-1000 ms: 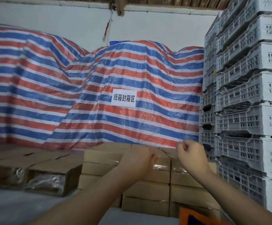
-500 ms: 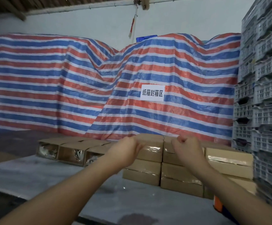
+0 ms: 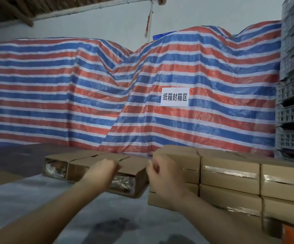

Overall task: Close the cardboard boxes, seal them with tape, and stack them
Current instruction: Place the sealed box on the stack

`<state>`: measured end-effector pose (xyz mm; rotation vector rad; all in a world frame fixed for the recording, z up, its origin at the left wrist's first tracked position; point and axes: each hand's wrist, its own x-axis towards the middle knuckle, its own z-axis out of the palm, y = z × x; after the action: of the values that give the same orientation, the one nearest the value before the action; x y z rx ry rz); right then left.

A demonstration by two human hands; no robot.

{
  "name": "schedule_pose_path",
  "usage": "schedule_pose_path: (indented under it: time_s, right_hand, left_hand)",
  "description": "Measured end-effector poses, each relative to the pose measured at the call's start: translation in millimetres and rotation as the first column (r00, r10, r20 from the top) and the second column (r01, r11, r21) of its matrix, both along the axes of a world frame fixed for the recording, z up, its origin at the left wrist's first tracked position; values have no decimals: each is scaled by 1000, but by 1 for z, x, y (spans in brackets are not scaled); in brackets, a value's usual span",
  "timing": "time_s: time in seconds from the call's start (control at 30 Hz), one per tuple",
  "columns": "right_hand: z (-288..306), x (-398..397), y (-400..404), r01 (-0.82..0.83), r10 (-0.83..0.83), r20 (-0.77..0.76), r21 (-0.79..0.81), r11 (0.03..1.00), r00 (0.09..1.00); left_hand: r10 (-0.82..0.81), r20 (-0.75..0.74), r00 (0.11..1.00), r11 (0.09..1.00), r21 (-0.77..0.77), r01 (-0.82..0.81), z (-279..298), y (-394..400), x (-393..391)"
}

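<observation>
Hands were both raised over the grey table [image 3: 28, 196], fingers curled in. The left hand [image 3: 101, 171] was closed loosely in front of the open boxes [image 3: 83, 164] lying on their sides; whether it held anything could not be told. The right hand [image 3: 163, 176] was fisted, empty as far as visible, before the near corner of the taped boxes [image 3: 230, 175], stacked two high beside the open ones.
</observation>
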<state>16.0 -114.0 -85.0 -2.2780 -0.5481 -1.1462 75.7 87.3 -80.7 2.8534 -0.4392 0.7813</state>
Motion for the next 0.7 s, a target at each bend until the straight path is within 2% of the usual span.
schedule_pose_path:
  time_s: [0.07, 0.17, 0.23, 0.33, 0.47, 0.53, 0.63, 0.7]
  right_hand:
    - [21, 26, 12, 12, -13, -11, -88, 996, 1000]
    - [37, 68, 28, 114, -122, -19, -241, 964, 992]
    - [38, 95, 38, 184, -208, -38, -330, 926, 977]
    - [26, 130, 51, 215, -337, -190, -474, 854, 922]
    - [1, 164, 63, 211, -471, -338, -584, 784, 814]
    - [-8, 175, 67, 216, -517, -357, -621, 753, 778]
    - [-17, 186, 67, 245, -608, -282, -731, 637, 742]
    - [-21, 192, 66, 265, -615, -258, -732, 628, 745]
  left_hand:
    - [78, 85, 993, 996, 40, -81, 13, 10, 23]
    - [85, 160, 983, 996, -1, -86, 17, 19, 65]
    - [106, 149, 983, 982, 139, -127, 14, 23, 94]
    - [127, 88, 988, 930, 336, -150, 1, 29, 136]
    - [150, 71, 986, 913, 373, -165, -24, 33, 175]
    - [153, 36, 988, 915, 372, -156, -34, 38, 188]
    - [167, 8, 986, 910, 384, -157, -45, 44, 202]
    - [162, 30, 986, 909, 383, -161, -48, 45, 205]
